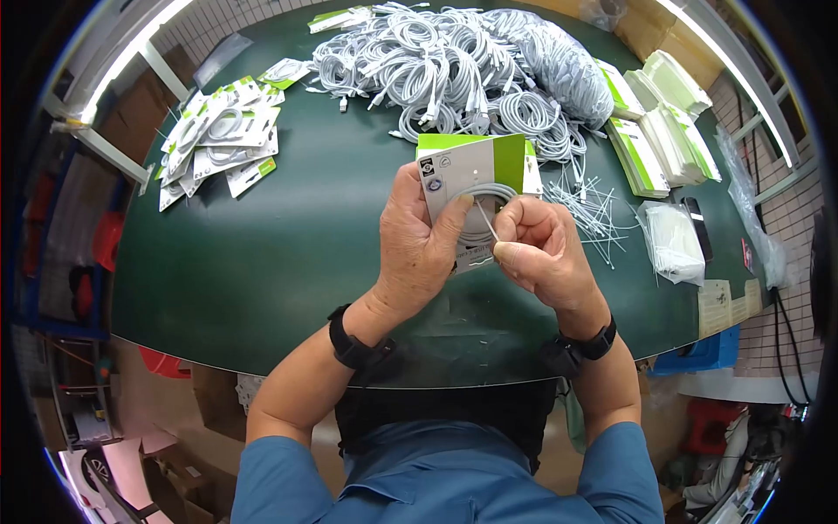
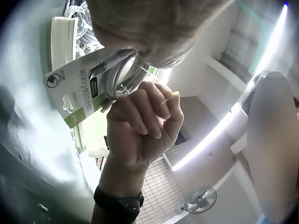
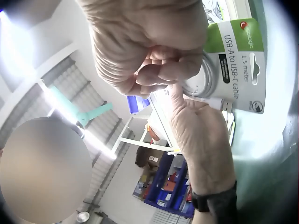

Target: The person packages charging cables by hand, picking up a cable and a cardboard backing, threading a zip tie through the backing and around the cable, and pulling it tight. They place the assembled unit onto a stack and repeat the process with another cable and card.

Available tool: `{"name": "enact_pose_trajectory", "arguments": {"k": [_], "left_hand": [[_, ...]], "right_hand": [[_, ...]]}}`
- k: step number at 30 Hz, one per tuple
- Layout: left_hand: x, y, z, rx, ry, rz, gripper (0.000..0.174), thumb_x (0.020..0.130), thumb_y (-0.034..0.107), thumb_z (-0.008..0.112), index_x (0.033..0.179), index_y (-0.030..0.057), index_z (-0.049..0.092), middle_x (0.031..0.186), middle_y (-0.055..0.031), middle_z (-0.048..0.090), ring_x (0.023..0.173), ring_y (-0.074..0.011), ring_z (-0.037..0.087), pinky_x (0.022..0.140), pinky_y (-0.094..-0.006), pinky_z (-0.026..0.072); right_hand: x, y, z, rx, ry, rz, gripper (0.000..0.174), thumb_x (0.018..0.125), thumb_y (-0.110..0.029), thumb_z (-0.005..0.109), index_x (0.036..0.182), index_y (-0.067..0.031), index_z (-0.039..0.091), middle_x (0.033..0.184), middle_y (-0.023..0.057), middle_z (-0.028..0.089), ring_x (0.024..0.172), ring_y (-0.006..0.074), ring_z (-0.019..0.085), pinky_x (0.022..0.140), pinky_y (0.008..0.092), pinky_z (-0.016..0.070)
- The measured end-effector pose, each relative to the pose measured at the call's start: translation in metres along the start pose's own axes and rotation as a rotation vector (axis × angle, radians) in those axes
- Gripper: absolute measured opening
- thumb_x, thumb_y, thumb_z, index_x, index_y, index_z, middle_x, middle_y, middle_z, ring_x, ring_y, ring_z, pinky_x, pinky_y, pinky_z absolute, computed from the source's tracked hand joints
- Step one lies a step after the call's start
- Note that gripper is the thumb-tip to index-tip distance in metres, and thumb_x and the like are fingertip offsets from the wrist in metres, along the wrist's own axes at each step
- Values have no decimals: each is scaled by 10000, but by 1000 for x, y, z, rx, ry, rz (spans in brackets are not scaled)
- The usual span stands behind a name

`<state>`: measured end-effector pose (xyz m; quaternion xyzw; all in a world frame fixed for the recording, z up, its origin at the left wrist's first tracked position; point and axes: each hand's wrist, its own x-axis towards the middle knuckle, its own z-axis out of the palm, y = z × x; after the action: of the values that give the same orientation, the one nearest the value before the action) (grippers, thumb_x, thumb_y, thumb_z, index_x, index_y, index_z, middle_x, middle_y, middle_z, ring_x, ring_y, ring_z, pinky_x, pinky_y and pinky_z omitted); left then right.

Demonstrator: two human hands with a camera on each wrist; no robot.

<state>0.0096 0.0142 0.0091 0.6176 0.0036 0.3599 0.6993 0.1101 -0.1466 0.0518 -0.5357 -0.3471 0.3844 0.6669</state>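
A white and green printed card [image 1: 449,166] with a coiled grey-white cable [image 1: 476,229] against it is held above the table. My left hand [image 1: 417,240] grips the card's left side, its thumb on the coil. With thumb and curled fingers my right hand [image 1: 546,253] pinches a thin white tie [image 1: 489,218] that runs from the coil. In the left wrist view the cable [image 2: 112,84] lies on the card [image 2: 58,93], beside the right hand [image 2: 145,121]. The right wrist view shows the card [image 3: 233,70] past the right hand [image 3: 149,46], with the left hand [image 3: 203,140] below.
A large heap of coiled cables [image 1: 436,61] covers the table's back. Carded cables [image 1: 223,131] are piled at the left. Stacks of cards [image 1: 663,131] stand at the right, near scattered white ties [image 1: 594,218], a clear bag [image 1: 670,244] and a dark phone-like object [image 1: 697,229].
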Motion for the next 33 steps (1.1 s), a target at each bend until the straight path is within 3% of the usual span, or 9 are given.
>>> {"name": "enact_pose_trajectory", "arguments": {"k": [9,13,16,23,26,29,33], "left_hand": [[1,3,2,-68,1,-2,323,1052,20,645,1327,-14,480,1223,-135,698,1121,-159,693,970,-319,577],[2,3,2,-66,21,-45,313,1035,-7,643,1311,-18,496,1204,-137,707,1108,-160,704,957,-321,587],[4,2,1,-79,27,-106,310,1019,-21,640,1299,-23,508,1194,-139,712,1099,-158,708,948,-322,593],[4,-5,1,-94,29,-135,305,1012,-12,642,1290,-28,519,1197,-147,715,1081,-158,715,932,-323,601],[4,-2,0,-100,33,-171,303,1014,-19,639,1293,-28,521,1205,-149,716,1087,-160,715,938,-321,599],[4,-6,-3,-92,-5,-201,354,1027,-3,662,1346,-22,511,1262,-152,709,1143,-173,705,1005,-342,572],[1,-4,2,-125,-7,-225,326,1012,-24,643,1314,-41,521,1211,-156,718,1093,-172,718,940,-334,608]], "right_hand": [[-4,-5,-5,-107,-92,-35,133,874,-33,759,893,-31,627,764,-39,610,632,0,519,550,184,392],[-5,-13,1,-195,-96,43,118,886,-16,750,887,-28,633,766,-45,612,637,-4,526,553,180,400],[-6,-15,13,-202,13,80,110,898,-1,741,881,-26,635,763,-51,615,632,-6,529,542,186,404],[-1,6,13,-651,191,-400,140,836,39,751,836,-15,622,848,14,680,623,35,576,540,197,445],[1,4,18,-764,248,-492,152,800,59,733,816,-22,605,952,54,738,645,67,599,562,213,480],[1,8,15,-580,184,-387,150,800,65,717,807,-15,591,1024,89,770,669,77,616,598,232,520],[3,11,10,-475,117,-370,141,805,71,709,811,-3,589,1081,117,778,739,106,674,671,252,568]]}}
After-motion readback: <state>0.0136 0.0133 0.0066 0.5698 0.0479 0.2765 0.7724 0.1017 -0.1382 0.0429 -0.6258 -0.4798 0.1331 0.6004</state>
